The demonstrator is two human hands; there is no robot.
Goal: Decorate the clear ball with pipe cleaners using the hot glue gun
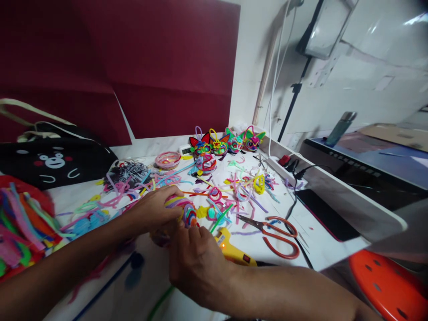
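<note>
My left hand [156, 209] is closed over a small craft piece [185, 209] made of coiled pipe cleaners in pink, yellow, purple and orange. My right hand [197, 263] comes in below it with fingers curled up against the same piece; its fingertips are hidden behind the hand. Both hands hover over a white table [321, 254] strewn with cut pipe cleaner bits [240, 189]. A yellow glue gun [234, 252] with a lit orange lamp lies just right of my right hand.
Red-handled scissors [276, 234] lie right of the glue gun. Several finished cat-face figures [227, 141] stand at the back. A pink bowl [167, 159], a black bag [53, 162], a pile of pipe cleaners [20, 227], a phone [326, 214], cables and an orange stool [391, 285] surround the work.
</note>
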